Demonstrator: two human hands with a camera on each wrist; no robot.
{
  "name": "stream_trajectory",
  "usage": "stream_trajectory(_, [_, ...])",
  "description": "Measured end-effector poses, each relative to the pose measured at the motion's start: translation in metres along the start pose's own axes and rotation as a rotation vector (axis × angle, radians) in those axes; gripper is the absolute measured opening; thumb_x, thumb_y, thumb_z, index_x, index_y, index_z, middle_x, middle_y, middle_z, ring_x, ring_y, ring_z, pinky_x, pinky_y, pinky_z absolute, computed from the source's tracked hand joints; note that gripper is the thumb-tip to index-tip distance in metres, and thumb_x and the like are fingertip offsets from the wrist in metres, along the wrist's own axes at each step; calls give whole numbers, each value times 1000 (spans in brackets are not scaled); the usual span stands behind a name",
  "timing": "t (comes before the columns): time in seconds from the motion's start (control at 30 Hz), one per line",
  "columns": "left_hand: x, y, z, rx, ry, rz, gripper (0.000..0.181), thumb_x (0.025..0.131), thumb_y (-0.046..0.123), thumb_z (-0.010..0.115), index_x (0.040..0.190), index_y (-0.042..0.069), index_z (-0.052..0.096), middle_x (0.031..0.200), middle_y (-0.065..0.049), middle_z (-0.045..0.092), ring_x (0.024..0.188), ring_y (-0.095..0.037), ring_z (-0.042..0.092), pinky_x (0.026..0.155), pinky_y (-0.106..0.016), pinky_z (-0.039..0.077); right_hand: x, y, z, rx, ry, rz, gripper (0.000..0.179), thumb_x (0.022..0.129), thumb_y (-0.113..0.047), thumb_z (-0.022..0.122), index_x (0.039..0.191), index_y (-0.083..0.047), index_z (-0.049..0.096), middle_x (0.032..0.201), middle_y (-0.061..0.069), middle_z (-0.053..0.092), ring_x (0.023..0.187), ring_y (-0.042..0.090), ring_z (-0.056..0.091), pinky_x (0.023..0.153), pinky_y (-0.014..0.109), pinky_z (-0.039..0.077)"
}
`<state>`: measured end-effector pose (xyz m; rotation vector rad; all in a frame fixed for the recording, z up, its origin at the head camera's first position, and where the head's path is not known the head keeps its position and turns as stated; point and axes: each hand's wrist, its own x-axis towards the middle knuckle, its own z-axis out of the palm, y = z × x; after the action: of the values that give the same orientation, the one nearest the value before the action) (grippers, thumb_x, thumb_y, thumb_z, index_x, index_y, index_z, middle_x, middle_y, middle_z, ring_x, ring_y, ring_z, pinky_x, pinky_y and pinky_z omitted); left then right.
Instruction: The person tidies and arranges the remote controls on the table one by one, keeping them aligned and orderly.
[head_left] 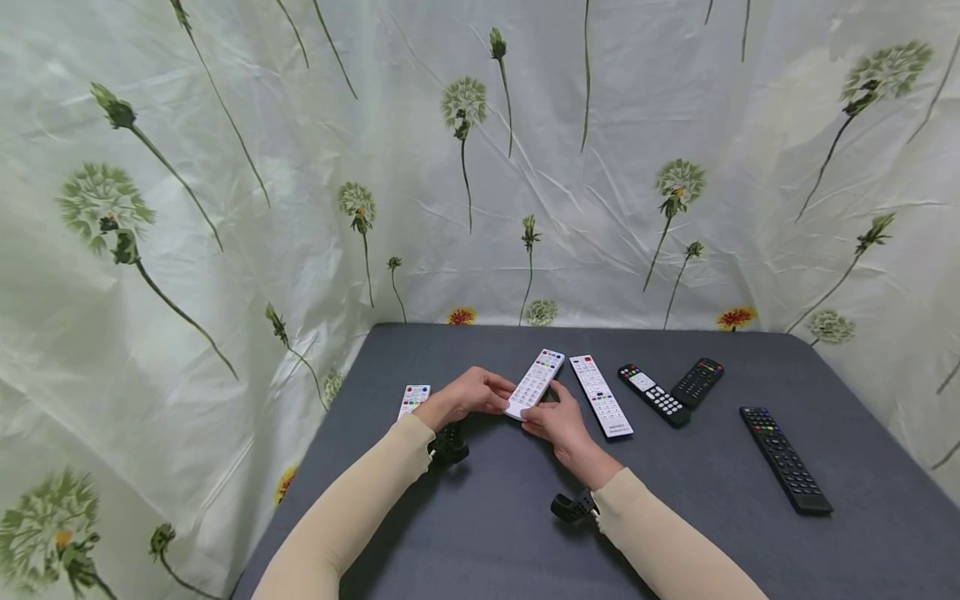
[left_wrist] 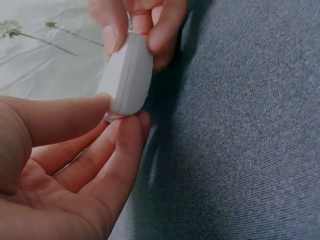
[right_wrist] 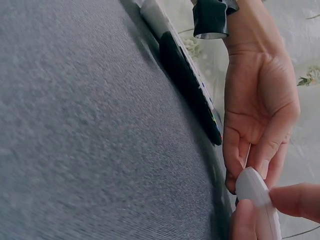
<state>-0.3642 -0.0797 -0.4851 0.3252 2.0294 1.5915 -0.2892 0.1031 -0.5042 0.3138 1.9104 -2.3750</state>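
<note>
Both hands pinch a white remote control (head_left: pixel 536 382) by its near end, close over the dark table. Its coloured buttons face up in the head view. My left hand (head_left: pixel 472 392) has its thumb on one face and fingers on the other, at the left corner. At the opposite corner, my right hand (head_left: pixel 558 419) grips it between thumb and fingers. The remote's smooth white end (left_wrist: pixel 129 75) fills the gap between the hands in the left wrist view. Beside my left wrist lies another white remote (head_left: pixel 413 397), partly hidden by that hand.
Right of the hands lies a long white remote (head_left: pixel 600 396). Farther right, a black remote with white buttons (head_left: pixel 654 394) meets a small black remote (head_left: pixel 698 382). A long black remote (head_left: pixel 784 460) lies near the table's right side. Flowered curtains (head_left: pixel 420 167) surround the grey table (head_left: pixel 510 517).
</note>
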Motion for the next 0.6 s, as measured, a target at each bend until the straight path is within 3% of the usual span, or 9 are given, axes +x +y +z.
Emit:
stream_trajectory(0.23, [-2, 3, 2, -55, -30, 22, 47, 87, -13, 68, 133, -6, 62, 111, -18, 72, 91, -20, 70, 80, -36, 59, -10, -8, -3, -46, -16, -37, 95, 81, 17, 70, 159, -3, 19, 107, 25, 59, 73, 19, 70, 70, 33, 60])
stream_trajectory(0.6, [-7, 21, -1, -190, 9, 53, 39, 94, -8, 64, 133, -4, 62, 119, -19, 69, 104, -24, 69, 89, -39, 57, -18, -19, -4, -114, -62, -103, 94, 82, 16, 72, 159, -8, 23, 110, 26, 63, 77, 20, 70, 72, 35, 60])
